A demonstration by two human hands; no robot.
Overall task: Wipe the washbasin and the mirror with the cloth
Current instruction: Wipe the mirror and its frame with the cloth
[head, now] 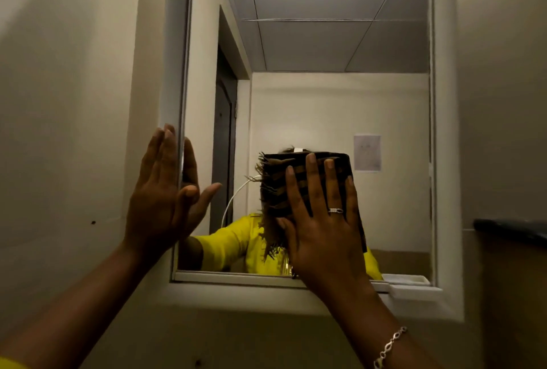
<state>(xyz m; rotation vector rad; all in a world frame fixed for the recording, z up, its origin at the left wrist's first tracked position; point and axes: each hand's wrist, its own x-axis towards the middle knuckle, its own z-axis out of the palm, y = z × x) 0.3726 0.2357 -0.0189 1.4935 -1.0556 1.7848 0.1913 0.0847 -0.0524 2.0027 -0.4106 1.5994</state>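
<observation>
A white-framed mirror [325, 96] hangs on the wall straight ahead. My right hand [322, 226] lies flat with fingers spread, pressing a dark brown checked cloth [275, 188] with a frayed edge against the lower middle of the glass. My left hand [161, 191] rests flat and open against the mirror's left frame, fingers pointing up, holding nothing. The glass reflects a person in a yellow top behind the cloth. The washbasin is out of view.
A small white ledge [414, 290] sticks out at the mirror's lower right corner. A dark object [512, 231] juts from the right wall at that height. Beige walls close in on both sides.
</observation>
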